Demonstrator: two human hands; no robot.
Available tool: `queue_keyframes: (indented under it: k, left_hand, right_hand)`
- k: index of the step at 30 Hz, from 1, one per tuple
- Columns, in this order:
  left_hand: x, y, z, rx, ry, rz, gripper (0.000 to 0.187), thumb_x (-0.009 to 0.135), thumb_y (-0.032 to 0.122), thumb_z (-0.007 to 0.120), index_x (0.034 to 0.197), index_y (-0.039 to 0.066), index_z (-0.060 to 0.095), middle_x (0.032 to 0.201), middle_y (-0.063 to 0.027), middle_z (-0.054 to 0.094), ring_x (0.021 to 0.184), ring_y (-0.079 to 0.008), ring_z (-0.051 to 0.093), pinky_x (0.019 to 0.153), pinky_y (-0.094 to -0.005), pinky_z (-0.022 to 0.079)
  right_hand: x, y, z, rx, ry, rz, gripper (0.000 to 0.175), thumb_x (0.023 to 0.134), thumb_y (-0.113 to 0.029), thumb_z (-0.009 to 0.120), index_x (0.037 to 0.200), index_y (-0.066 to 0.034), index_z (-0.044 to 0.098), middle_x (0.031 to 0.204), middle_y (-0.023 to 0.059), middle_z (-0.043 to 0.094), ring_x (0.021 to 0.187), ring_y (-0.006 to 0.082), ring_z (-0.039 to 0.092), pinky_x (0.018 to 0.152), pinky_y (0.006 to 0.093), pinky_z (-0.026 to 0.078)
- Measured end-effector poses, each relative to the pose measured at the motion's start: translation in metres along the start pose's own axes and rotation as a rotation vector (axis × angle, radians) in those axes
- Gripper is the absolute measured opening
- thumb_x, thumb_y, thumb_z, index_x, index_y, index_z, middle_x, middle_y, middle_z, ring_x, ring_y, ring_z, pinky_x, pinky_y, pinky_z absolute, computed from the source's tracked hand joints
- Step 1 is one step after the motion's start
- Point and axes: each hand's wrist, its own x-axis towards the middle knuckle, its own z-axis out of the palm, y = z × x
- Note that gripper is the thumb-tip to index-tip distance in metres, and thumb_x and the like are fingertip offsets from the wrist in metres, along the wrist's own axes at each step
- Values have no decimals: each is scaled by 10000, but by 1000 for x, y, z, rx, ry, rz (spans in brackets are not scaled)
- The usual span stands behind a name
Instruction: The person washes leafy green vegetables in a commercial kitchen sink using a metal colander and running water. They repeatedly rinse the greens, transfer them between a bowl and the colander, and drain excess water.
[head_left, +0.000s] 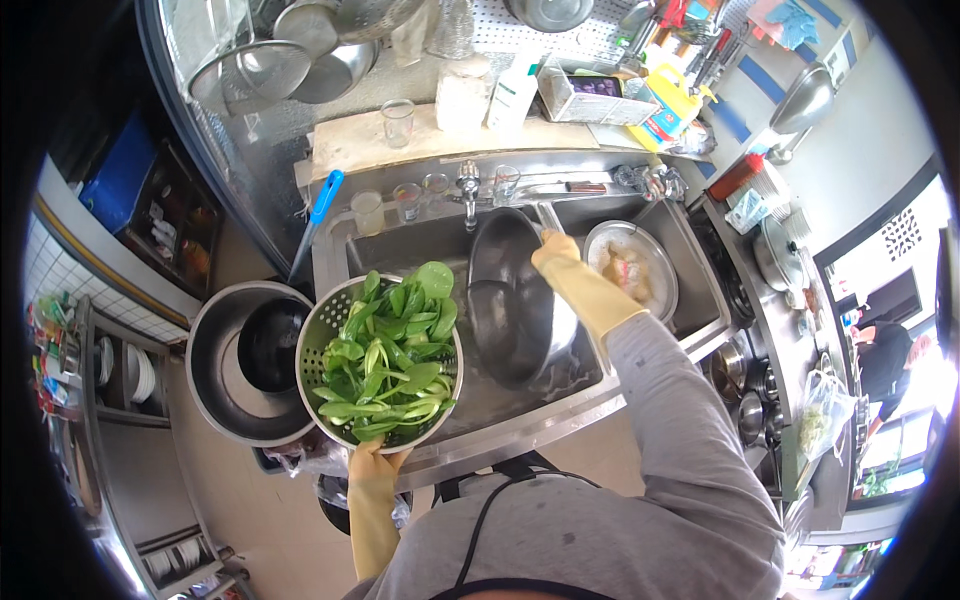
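Leafy greens (394, 352) fill a perforated metal colander (319, 341) at the left edge of the sink. My left hand (379, 457), in a yellow rubber glove, grips the colander's near rim. My right hand (555, 247), gloved the same way, holds the right rim of a large metal basin (517, 300), which stands tilted on its side in the left sink bowl. The sink floor (457, 405) looks wet. In the right sink bowl, a round metal bowl (670, 281) holds something pale in cloudy liquid.
Left of the colander stands a large metal pot (199, 375) with a black bowl (266, 345) inside. Behind the sink are a faucet (469, 191), glasses (367, 212) and a knife (585, 187). A blue-handled tool (326, 199) leans at the left. A person (889, 367) is at the far right.
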Motion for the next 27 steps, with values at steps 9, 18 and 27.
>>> queue_keyframes:
  k: [9, 18, 27]
  left_hand:
    - [8, -2, -1, 21, 2, -19, 377, 907, 48, 443, 1281, 12, 475, 1238, -127, 560, 1119, -273, 570, 916, -422, 533]
    - [13, -5, -5, 7, -38, -19, 402, 893, 66, 452, 1290, 5, 463, 1256, -137, 547, 1126, -283, 566, 911, -438, 526]
    - [7, -3, -8, 22, -49, 45, 376, 912, 65, 422, 1278, -7, 468, 1239, -144, 552, 1133, -283, 558, 925, -433, 525]
  right_hand:
    - [-36, -78, -151, -417, 7, -104, 327, 829, -109, 521, 1126, -54, 646, 1185, 184, 609, 1122, 327, 582, 938, 428, 472]
    - [-71, -130, -186, -719, 34, -377, 325, 806, -126, 557, 1103, -48, 663, 1174, 194, 614, 1117, 326, 589, 931, 427, 484]
    - [13, -29, -131, -420, 36, -76, 354, 791, -135, 547, 1118, -43, 646, 1198, 194, 599, 1141, 329, 567, 933, 430, 472]
